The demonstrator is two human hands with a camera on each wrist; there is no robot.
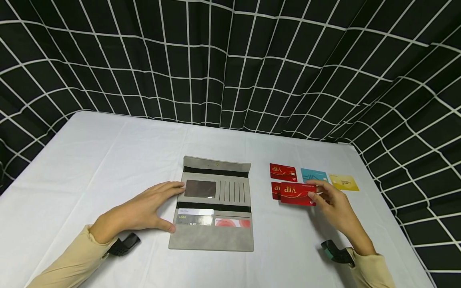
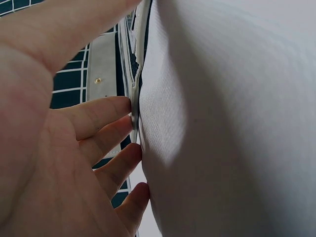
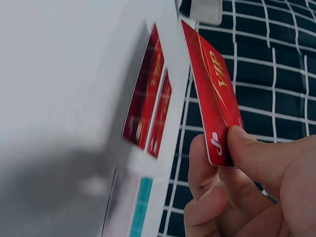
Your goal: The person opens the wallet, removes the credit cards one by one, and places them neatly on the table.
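A grey wallet (image 1: 230, 240) lies unfolded on the white cloth, its flap at the far end. My left hand (image 1: 144, 210) rests at its left edge, fingers spread and fingertips touching that edge. A dark card marked LOGO (image 1: 194, 219) and a red-and-white card (image 1: 232, 223) sit in the wallet's lower pockets. Between thumb and fingers, my right hand (image 1: 333, 206) pinches a red VIP card (image 3: 212, 94) by one end, raised off the cloth. Behind it, a second red card (image 1: 275, 191) lies partly hidden; another red card (image 1: 283, 172) lies farther back.
Right of the red cards lie a blue card (image 1: 314, 175) and a yellow card (image 1: 344, 182). The white-covered table (image 1: 90, 160) ends at a black curtain (image 1: 201, 64) with a white grid. Each wrist wears a dark device.
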